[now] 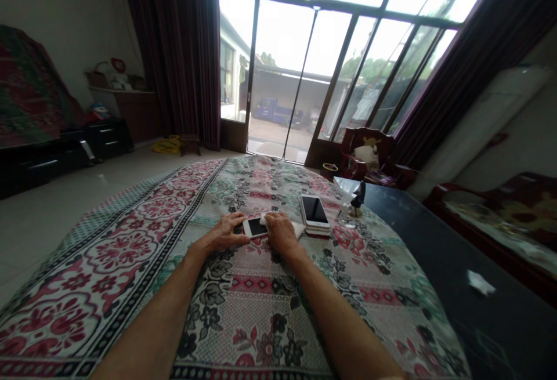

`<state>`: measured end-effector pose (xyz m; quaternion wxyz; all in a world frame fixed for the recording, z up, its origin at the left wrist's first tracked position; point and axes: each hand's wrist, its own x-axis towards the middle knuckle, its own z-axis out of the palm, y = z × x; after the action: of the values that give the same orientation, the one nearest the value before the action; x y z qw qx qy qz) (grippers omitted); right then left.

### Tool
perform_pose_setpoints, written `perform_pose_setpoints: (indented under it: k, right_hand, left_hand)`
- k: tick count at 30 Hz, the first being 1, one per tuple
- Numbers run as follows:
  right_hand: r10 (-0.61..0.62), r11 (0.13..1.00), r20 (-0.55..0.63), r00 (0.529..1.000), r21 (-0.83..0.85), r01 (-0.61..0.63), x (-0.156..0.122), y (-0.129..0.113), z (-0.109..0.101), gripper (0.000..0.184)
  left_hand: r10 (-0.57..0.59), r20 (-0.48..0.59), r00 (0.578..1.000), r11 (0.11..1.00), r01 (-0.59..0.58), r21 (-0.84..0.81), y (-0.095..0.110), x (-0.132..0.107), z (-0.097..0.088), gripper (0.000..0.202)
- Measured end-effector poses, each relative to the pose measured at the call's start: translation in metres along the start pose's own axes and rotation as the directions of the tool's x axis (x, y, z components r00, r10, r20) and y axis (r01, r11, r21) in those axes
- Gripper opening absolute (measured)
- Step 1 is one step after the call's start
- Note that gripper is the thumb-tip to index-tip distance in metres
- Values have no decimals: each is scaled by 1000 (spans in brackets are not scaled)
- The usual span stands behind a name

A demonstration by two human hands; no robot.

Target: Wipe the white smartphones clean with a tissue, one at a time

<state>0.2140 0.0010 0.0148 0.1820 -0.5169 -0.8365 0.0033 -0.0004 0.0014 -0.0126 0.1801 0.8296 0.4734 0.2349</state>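
We see two phones: our left hand and right hand grip one phone, partly hidden; the other phone lies just beside them.

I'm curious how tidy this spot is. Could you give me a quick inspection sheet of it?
Surface: floral cloth, with a dark table to the right.
Things in hand: small white phone between the hands; white tissue under the right hand.
Clutter: larger phone on a stack; glass ornament; white scrap on the table.
Hands: left hand at the phone's left end; right hand over its right end.
Cables: nothing seen.
Surroundings: glass doors, dark curtains, red chair.
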Motion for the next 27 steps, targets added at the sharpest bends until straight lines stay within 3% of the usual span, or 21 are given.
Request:
perform_pose_setpoints:
  k: [6, 11, 15, 19, 27]
  right_hand:
    - [-131, 990, 15, 991, 48, 130, 4, -19, 8, 24]
    - [-205, 971, 3, 979, 128, 203, 4, -28, 12, 26]
    - [-252, 951, -31, 967, 176, 253, 4, -28, 15, 26]
    - [-302, 919, -74, 950, 241, 311, 1, -24, 18, 31]
    - [-377, 849, -88, 922, 366, 382, -14, -17, 15, 36]
  left_hand:
    - [-61, -54, 997, 998, 60, -12, 3, -3, 3, 59]
    - [-71, -82, 994, 995, 65, -72, 10, -2, -3, 48]
    - [-9, -36, 999, 990, 4, -142, 11, -4, -12, 37]
    - [35, 10, 999, 977, -32, -212, 8, -6, -18, 39]
    - [-4, 60, 998, 986, 13, -166, 8, -7, -19, 41]
